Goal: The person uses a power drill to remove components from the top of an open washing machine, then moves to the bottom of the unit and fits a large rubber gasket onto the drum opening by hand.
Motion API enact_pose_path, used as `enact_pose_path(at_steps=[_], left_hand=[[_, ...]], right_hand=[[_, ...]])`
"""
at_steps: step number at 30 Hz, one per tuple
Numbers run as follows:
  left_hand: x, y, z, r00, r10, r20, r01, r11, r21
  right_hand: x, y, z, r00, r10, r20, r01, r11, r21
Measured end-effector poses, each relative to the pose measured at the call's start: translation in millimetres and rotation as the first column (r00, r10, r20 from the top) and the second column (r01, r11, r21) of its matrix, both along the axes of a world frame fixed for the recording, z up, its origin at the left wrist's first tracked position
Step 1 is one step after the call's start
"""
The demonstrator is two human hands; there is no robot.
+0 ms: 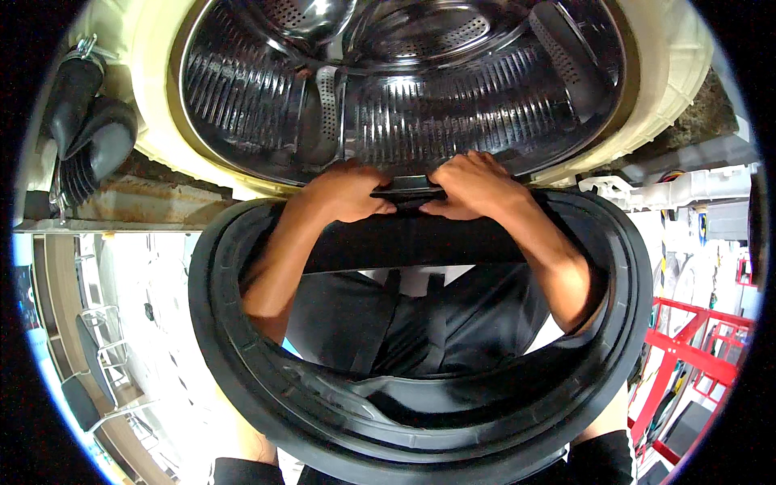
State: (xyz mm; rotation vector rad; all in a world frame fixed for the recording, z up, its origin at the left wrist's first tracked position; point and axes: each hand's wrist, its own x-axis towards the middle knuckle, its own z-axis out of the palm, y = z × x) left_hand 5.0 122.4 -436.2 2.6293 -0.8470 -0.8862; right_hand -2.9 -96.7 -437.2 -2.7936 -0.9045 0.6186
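A large black rubber door gasket hangs in front of me, below the mouth of a washing machine's steel drum. Both my forearms pass through its opening. My left hand has its fingers closed over the gasket's far edge, at the lower lip of the drum opening. Just beside it, my right hand grips the same edge, thumb underneath. A short stretch of black rubber shows between the two hands. Around the drum runs the cream plastic tub rim; the gasket's far edge meets it at the bottom.
A black ribbed rubber hose with a metal clamp hangs at the left. Below it is a rust-stained metal edge. White plastic parts with wires lie right of the tub. Further off are chairs and a red metal frame.
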Motion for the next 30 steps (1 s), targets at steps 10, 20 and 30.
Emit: enact_pose_path(at_steps=[10,20,30], left_hand=[[6,-2,5,0.995,-0.02,-0.098,0.017,1.0,-0.026],[-7,0,-11,0.976,-0.062,0.209,0.063,0.998,0.002],[12,-5,7,0.994,-0.002,-0.106,0.015,0.992,0.127]], right_hand=[[0,6,-4,0.999,-0.051,0.016,0.05,0.999,0.018],[7,6,-15,0.997,-0.029,0.071,0.023,0.996,0.086],[9,15,-10,0.997,-0.051,-0.057,0.057,0.991,0.123]])
